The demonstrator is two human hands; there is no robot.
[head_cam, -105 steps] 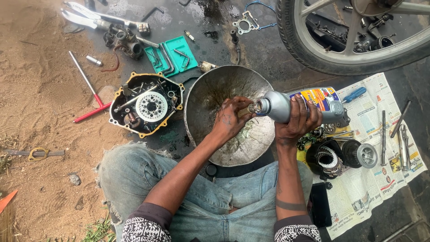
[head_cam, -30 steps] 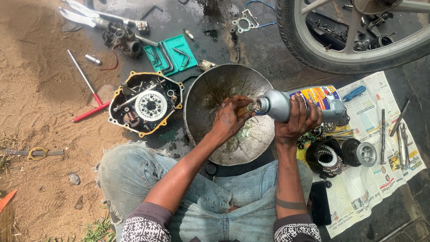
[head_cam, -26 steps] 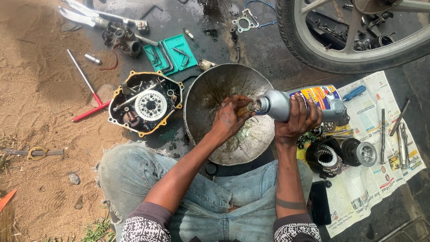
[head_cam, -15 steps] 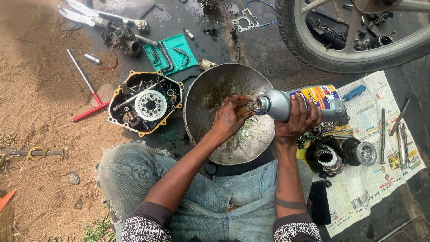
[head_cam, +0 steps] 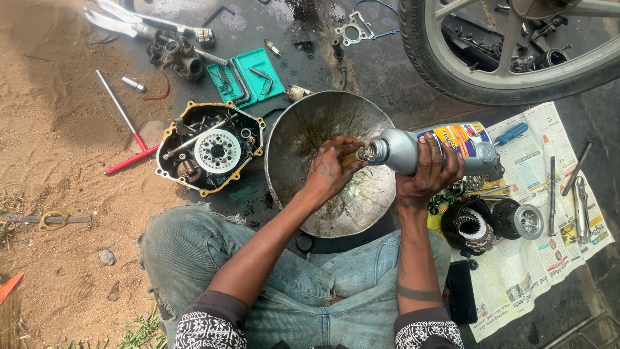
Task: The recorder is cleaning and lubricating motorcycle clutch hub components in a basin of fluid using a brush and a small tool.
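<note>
1. A spoked motorcycle wheel (head_cam: 510, 58) fills the far right corner of the ground, its tyre closing off the room beyond the work.
2. A sheet of newspaper (head_cam: 542, 258) lies on the ground at the right, carrying a black clutch part (head_cam: 475, 226), a round silver part (head_cam: 529, 221) and long hand tools (head_cam: 568, 194) near its right edge.
3. A big dented metal bowl (head_cam: 310, 142) sits on the dark wet ground just ahead of the person's knees; its rim nearly touches the newspaper on the right.
4. An open engine cover (head_cam: 210, 155) with a toothed disc lies just left of the bowl, a narrow strip of ground between them.
5. A green tool tray (head_cam: 248, 81) rests beyond the cover; a red-handled T-wrench (head_cam: 129, 139) lies at the left, where dark ground meets open sand with free room.
6. The right hand (head_cam: 429, 171) has its fingers wrapped fully round a grey oil bottle (head_cam: 439, 147), held on its side over the bowl's right rim, mouth pointing left.
7. The left hand (head_cam: 329, 169) is over the bowl's middle, fingers closed on a small part (head_cam: 352, 158) pressed at the bottle's mouth.
8. Against the earlier frames nothing has shifted noticeably: both hands, bottle and bowl keep the same places.
</note>
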